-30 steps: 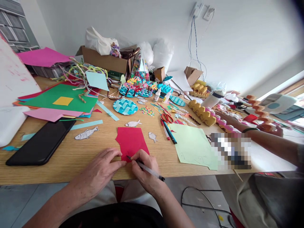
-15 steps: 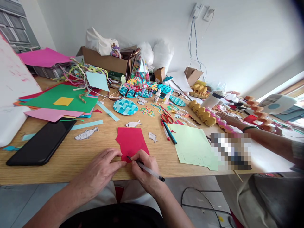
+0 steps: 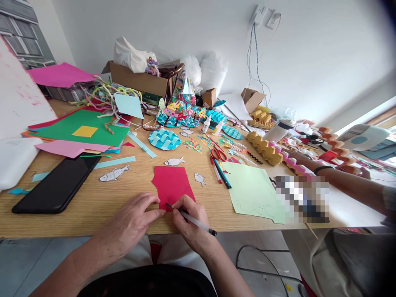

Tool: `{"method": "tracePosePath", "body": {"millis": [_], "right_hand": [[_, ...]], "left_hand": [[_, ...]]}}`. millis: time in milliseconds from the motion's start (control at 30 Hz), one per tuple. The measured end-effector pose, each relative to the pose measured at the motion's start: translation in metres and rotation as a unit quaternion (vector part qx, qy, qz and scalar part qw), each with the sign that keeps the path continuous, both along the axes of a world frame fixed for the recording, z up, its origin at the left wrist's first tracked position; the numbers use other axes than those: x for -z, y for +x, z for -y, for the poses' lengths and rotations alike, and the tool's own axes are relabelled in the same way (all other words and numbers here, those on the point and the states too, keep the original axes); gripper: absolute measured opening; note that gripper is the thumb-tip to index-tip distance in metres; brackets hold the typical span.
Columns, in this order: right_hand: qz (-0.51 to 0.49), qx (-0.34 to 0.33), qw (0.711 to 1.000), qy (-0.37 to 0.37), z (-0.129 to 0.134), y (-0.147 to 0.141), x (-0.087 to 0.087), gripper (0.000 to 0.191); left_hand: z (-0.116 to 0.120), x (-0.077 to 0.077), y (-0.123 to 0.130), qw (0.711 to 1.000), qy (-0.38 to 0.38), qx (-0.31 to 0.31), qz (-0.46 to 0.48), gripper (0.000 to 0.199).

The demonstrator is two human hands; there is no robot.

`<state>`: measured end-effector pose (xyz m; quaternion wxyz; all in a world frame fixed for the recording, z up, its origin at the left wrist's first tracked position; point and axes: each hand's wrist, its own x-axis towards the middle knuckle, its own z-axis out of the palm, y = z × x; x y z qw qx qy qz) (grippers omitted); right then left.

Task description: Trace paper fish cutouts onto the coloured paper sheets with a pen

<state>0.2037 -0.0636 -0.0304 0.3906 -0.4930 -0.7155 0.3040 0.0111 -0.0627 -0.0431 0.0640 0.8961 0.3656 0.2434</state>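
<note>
Barely anything had moved but your view, which shifted slightly; both hands kept their places. On the wooden table [image 3: 144, 181], the red paper [image 3: 173, 181] lay flat near the front edge, thin, light and probably easy to crease, best steadied by flat fingertips along its margin. Your left hand [image 3: 133, 218] rested relaxed at its lower left side, thumb and forefinger apart. Your right hand [image 3: 192, 229] gripped the pen [image 3: 199, 223], whose slim barrel seemed light, stiff and a little slippery, best pinched just behind the tip.
</note>
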Motion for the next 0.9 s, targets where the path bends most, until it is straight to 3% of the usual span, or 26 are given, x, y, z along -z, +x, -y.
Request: {"method": "tracePosePath", "body": {"millis": [500, 900], "right_hand": [[0.016, 0.008, 1.0, -0.011, 0.0005, -0.0006, -0.0003, 0.008], [0.012, 0.007, 1.0, -0.008, 0.0011, 0.0, -0.0016, 0.008]], "left_hand": [[0.0003, -0.0035, 0.0001, 1.0, -0.011, 0.004, -0.002, 0.052], [0.0001, -0.0014, -0.0006, 1.0, -0.019, 0.003, -0.002, 0.045]]}}
